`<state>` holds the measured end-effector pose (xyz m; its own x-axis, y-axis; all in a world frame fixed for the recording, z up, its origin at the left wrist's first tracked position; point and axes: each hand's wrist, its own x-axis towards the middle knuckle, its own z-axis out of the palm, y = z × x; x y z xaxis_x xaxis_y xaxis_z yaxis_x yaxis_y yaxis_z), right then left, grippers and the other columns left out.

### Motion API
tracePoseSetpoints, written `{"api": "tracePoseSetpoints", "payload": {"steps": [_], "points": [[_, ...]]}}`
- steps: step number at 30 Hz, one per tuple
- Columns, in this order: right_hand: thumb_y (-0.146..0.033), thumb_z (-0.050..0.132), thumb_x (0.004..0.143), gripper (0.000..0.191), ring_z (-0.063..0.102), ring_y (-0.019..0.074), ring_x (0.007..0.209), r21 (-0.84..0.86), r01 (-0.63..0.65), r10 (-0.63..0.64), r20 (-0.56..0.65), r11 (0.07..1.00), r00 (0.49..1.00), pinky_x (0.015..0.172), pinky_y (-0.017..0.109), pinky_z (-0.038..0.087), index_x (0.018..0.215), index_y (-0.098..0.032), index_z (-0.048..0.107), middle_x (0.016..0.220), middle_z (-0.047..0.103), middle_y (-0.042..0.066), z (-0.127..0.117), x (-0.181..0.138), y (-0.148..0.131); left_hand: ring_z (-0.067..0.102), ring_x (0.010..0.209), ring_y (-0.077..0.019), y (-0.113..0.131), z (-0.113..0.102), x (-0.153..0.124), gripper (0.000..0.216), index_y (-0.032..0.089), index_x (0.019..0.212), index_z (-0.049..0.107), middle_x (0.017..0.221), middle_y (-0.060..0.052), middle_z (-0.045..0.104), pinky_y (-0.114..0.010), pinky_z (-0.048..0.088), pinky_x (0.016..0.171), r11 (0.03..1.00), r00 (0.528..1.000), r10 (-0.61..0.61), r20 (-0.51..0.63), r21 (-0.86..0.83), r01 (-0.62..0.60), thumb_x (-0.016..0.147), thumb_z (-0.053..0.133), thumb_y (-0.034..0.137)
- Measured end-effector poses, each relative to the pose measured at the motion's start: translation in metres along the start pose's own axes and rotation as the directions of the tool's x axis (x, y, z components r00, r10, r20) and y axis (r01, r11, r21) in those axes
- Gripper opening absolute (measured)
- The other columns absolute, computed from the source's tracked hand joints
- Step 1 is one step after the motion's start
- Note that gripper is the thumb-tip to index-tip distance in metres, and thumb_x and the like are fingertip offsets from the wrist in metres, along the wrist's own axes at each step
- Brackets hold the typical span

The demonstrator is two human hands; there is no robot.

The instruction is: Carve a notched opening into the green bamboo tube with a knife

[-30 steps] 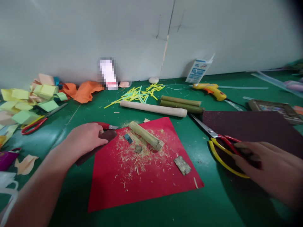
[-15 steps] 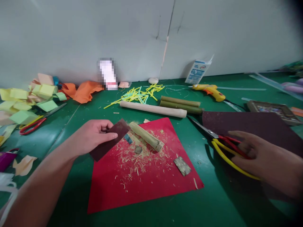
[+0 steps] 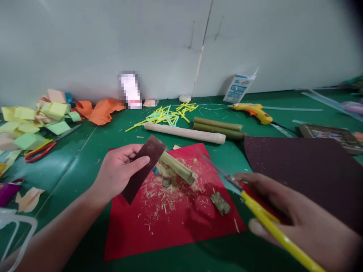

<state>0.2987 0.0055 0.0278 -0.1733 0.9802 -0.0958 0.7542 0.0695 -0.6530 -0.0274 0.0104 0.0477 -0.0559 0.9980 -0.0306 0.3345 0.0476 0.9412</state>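
My left hand (image 3: 120, 172) pinches a strip of dark brown sandpaper (image 3: 154, 149) between thumb and fingers, over the left part of a red sheet (image 3: 141, 234). My right hand (image 3: 303, 217) is closed on scissors (image 3: 256, 206) with red and yellow handles. Their blades are blurred and point left over the red sheet's right side. A short pale bamboo piece (image 3: 178, 168) lies on the sheet among shavings and dust, just right of the sandpaper strip. A small dark, rough block (image 3: 220, 203) rests near the sheet's right edge. A big dark sandpaper sheet (image 3: 295, 158) lies beyond my right hand.
Behind the red sheet lie a pale stick (image 3: 184, 132) and green bamboo pieces (image 3: 218, 126). A yellow glue gun (image 3: 255, 112), cut yellow straws (image 3: 161, 115) and a carton (image 3: 238, 87) stand or lie near the wall. At left are folded papers (image 3: 31, 138) and other scissors (image 3: 41, 152).
My right hand has lifted the scissors off the dark sandpaper sheet and swung them left over the red sheet. My left hand has moved slightly right with the sandpaper strip.
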Motion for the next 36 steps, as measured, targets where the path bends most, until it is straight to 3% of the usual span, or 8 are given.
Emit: {"api": "tracePoseSetpoints", "payload": {"steps": [1,2,4,7,11,20,25,36], "points": [[-0.031,0.065,0.063,0.054,0.065,0.0265,0.091,0.181,-0.046,0.012,0.186,0.982,0.983,0.071,0.030,0.054,0.114,-0.043,0.054,0.108,0.066,0.006,0.007,-0.003,-0.012,0.064,0.070,-0.0139,0.001,0.001,-0.001,0.026,0.020,0.100,0.063,0.085,-0.002,0.070,-0.022,0.050,0.062,1.000,1.000,0.006,0.005,-0.018,-0.006,0.079,0.064,0.036],[-0.028,0.066,0.061,0.059,0.064,0.0267,0.094,0.256,-0.110,0.031,0.295,0.960,0.955,0.075,0.031,0.054,0.117,-0.042,0.051,0.110,0.065,0.005,0.012,-0.005,-0.024,0.064,0.070,-0.0132,0.001,0.003,-0.003,0.025,0.021,0.100,0.064,0.086,-0.002,0.070,-0.021,0.051,0.062,0.999,1.000,0.010,0.008,-0.031,-0.009,0.079,0.064,0.035],[-0.023,0.067,0.058,0.063,0.061,0.0277,0.100,0.274,-0.157,0.037,0.397,0.949,0.917,0.075,0.031,0.054,0.118,-0.038,0.051,0.113,0.064,0.005,0.020,-0.006,-0.042,0.064,0.071,-0.0124,0.003,0.005,-0.005,0.023,0.021,0.099,0.064,0.086,-0.001,0.071,-0.020,0.051,0.063,0.999,1.000,0.011,0.023,-0.051,-0.010,0.079,0.065,0.033],[-0.020,0.070,0.051,0.069,0.065,0.0255,0.087,0.252,-0.154,0.053,0.366,0.955,0.929,0.068,0.031,0.056,0.115,-0.033,0.050,0.105,0.066,0.004,0.026,-0.004,-0.056,0.065,0.070,-0.0116,0.005,0.007,-0.009,0.021,0.021,0.096,0.064,0.083,0.000,0.070,-0.018,0.052,0.063,0.998,0.999,0.008,0.052,-0.056,-0.005,0.078,0.065,0.031],[-0.022,0.071,0.053,0.067,0.066,0.0201,0.079,0.272,-0.098,-0.010,0.371,0.957,0.929,0.066,0.027,0.056,0.116,-0.033,0.047,0.099,0.067,0.000,0.030,-0.004,-0.060,0.065,0.070,-0.0114,0.008,0.011,-0.013,0.018,0.020,0.093,0.065,0.082,0.000,0.069,-0.018,0.052,0.063,1.000,0.997,0.004,0.071,-0.012,-0.004,0.078,0.065,0.030],[-0.027,0.072,0.058,0.068,0.066,0.0204,0.085,0.374,-0.093,-0.059,0.375,0.923,0.925,0.070,0.026,0.056,0.120,-0.029,0.045,0.105,0.067,0.003,0.032,-0.005,-0.069,0.062,0.064,-0.0093,0.012,0.013,-0.015,0.008,0.018,0.083,0.065,0.075,0.002,0.068,-0.016,0.049,0.058,1.000,0.993,0.001,0.117,0.015,-0.003,0.077,0.064,0.024],[-0.029,0.072,0.057,0.070,0.067,0.0194,0.082,0.363,-0.131,-0.023,0.391,0.922,0.920,0.068,0.024,0.056,0.121,-0.027,0.045,0.102,0.067,0.002,0.028,-0.003,-0.074,0.060,0.064,-0.0070,0.015,0.014,-0.017,0.008,0.019,0.084,0.065,0.076,0.004,0.067,-0.013,0.047,0.058,0.999,0.989,-0.032,0.146,0.046,0.026,0.079,0.063,0.024],[-0.032,0.071,0.060,0.069,0.066,0.0185,0.084,0.375,-0.105,-0.060,0.403,0.921,0.913,0.070,0.023,0.056,0.122,-0.027,0.043,0.104,0.067,0.001,0.029,-0.001,-0.070,0.060,0.063,-0.0057,0.013,0.015,-0.016,0.006,0.020,0.084,0.065,0.073,0.005,0.067,-0.011,0.046,0.058,0.998,0.983,-0.059,0.172,-0.026,0.064,0.079,0.063,0.023]]}}
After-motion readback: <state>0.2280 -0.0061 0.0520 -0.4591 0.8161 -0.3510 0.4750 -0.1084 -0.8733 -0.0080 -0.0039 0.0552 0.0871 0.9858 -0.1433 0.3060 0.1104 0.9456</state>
